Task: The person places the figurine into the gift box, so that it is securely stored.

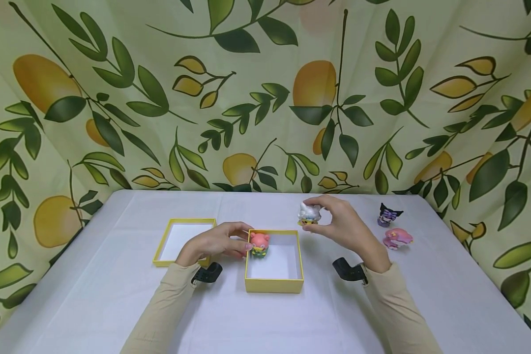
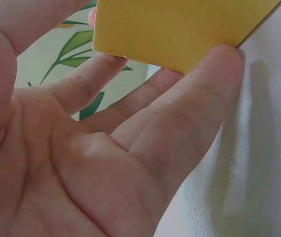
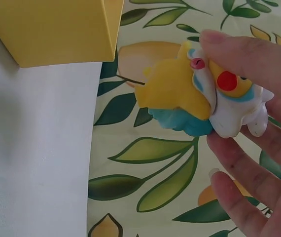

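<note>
My left hand [image 1: 217, 242] is at the left side of a yellow box [image 1: 274, 285] with a white inside, its thumb at the rim. In the left wrist view, fairly straight fingers [image 2: 190, 108] touch the box's outer wall, and the palm faces it bare. A pink-headed figurine [image 1: 259, 242] with a green lower part stands inside the box at the left wall. Above the box's back right corner, my right hand [image 1: 342, 223] pinches a white, yellow and blue figurine [image 3: 180, 89] between thumb and fingers.
Behind my left wrist lies a yellow-rimmed white lid [image 1: 181, 237]. A black and purple figurine [image 1: 388, 215] and a pink figurine [image 1: 398, 238] are at the table's right. A leaf-patterned curtain [image 1: 265, 98] hangs behind the white-covered table [image 1: 292, 324].
</note>
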Demonstrator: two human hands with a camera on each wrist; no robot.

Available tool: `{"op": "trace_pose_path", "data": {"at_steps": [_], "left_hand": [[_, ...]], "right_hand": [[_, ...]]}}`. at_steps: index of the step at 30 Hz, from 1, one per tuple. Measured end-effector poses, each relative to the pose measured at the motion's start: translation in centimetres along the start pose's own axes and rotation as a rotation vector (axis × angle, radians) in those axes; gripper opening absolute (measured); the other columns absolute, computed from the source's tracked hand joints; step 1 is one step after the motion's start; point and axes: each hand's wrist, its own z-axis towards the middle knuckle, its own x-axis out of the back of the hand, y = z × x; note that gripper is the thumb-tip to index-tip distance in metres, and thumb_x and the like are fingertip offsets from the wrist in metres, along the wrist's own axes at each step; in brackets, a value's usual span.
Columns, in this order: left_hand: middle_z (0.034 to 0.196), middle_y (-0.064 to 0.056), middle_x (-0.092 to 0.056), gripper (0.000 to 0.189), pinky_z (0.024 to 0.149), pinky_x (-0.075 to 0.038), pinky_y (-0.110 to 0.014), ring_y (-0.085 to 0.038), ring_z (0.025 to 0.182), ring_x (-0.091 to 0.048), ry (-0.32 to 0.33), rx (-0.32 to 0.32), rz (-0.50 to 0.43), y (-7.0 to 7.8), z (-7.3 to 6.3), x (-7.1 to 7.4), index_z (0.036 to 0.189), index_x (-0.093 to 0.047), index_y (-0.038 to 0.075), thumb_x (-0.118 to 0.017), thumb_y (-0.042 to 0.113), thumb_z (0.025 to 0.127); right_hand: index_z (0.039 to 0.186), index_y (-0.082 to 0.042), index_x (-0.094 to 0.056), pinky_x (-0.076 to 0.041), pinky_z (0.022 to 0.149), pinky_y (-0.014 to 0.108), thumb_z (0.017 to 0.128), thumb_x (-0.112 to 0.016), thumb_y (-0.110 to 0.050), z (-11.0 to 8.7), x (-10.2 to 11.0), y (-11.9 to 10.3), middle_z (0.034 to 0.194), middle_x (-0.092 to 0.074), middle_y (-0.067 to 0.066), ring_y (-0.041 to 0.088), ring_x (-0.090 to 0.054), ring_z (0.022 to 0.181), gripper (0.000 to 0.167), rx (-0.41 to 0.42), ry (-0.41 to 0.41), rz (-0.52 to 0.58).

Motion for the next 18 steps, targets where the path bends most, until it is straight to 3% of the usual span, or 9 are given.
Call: {"op": "trace_pose_path", "data": {"at_steps": [18], "left_hand": [[0.135,-0.018,-0.055,0.056,0.09,-0.06,-0.035,-0.018,0.096,-0.068,0.0,0.005,0.002,-0.1,0.1,0.0,0.14,-0.049,0.004,-0.072,0.019,0.091]], "right_hand": [[0.119,-0.007,-0.069,-0.058,0.086,0.037,0.072,-0.089,-0.019,0.2,-1.2,-0.9,0.11,-0.073,0.002,0.012,-0.063,0.093,0.052,0.089,0.002,0.02]]}}
